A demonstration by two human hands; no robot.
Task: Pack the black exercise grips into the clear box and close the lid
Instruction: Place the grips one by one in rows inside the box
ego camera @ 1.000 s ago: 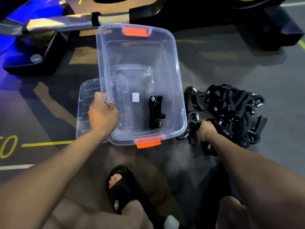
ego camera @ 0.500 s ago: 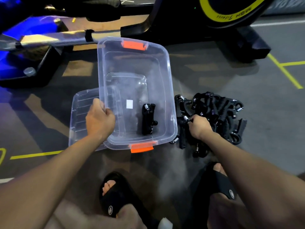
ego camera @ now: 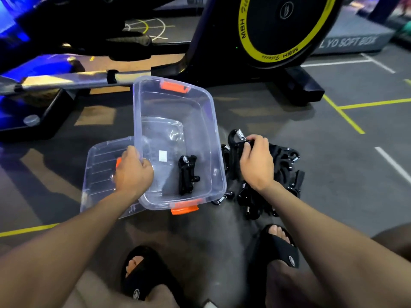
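The clear box (ego camera: 178,138) sits open on the floor (ego camera: 333,174), one black grip (ego camera: 188,174) lying inside near its right wall; the left hand (ego camera: 133,172) clasps the box's left rim, over the lid (ego camera: 100,170) lying beside it; the right hand (ego camera: 255,163), just right of the box, curls around a raised grip (ego camera: 235,143) above the pile of grips (ego camera: 287,174).

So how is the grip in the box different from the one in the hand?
The grip in the box lies flat on the bottom of the clear box, untouched; the held grip is lifted above the pile, gripped by the right hand. Both are black with a silver spring.
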